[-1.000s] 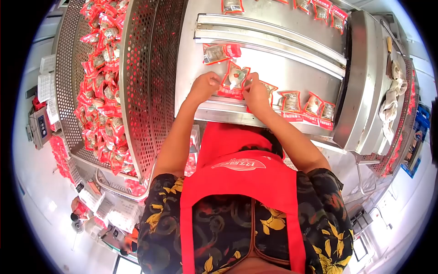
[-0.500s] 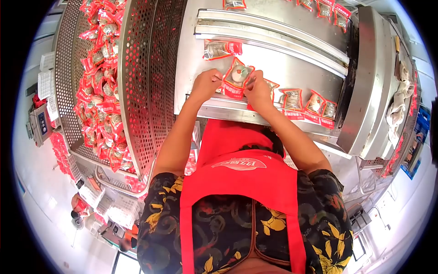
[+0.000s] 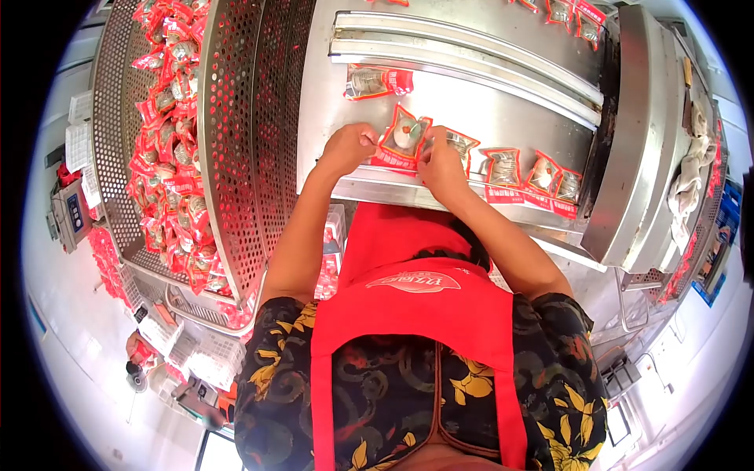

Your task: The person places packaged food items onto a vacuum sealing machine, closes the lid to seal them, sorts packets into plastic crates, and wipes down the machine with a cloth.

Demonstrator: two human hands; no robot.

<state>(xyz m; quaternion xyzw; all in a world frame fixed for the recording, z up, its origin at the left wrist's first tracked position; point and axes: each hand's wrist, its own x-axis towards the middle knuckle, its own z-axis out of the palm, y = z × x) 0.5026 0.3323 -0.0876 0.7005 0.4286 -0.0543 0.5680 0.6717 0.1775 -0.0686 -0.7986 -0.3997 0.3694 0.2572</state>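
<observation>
Red packet (image 3: 404,135) shifted toward table edge (image 3: 377,188), between left fingers (image 3: 367,140) and right fingers (image 3: 433,143)

We see bright light, with white glare across the middle of the steel table (image 3: 487,114) and greyer metal toward its right edge. Fisheye distortion curves our surroundings into black corners; the bags' (image 3: 405,135) small print blurs.

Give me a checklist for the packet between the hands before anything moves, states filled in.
1. Packet shows its clear window upward: ok.
2. Left hand at the packet's left side: ok.
3. Right hand at its right side: ok.
4. Separate packet farther back in line with the near-edge row: not ok, set apart.
5. Packet's seal sound: cannot tell.
</observation>
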